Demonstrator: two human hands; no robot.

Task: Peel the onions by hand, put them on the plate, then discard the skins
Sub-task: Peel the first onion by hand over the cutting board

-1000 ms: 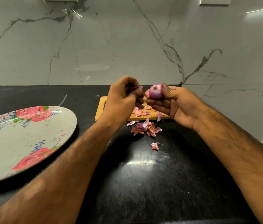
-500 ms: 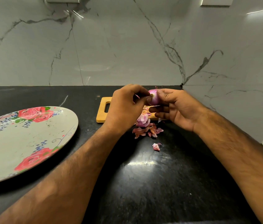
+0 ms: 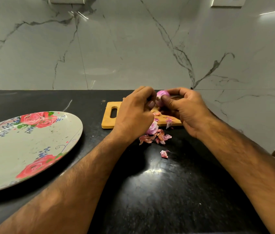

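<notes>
the right hand point(image 3: 188, 109) holds a small round purple onion point(image 3: 163, 94) in a curled grip above the light wooden cutting board point(image 3: 108, 122). the left hand point(image 3: 133, 114) has a curled grip too, pinching the onion's side. loose pink skins point(image 3: 155, 137) lie on the black desk point(image 3: 167, 191).

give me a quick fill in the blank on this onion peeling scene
1. The left hand and right hand hold one onion above the ____ cutting board.
2. The flowered plate lies to the person's ____.
3. A pile of skins lies on the ____ counter.
Missing: wooden, left, black.
</notes>
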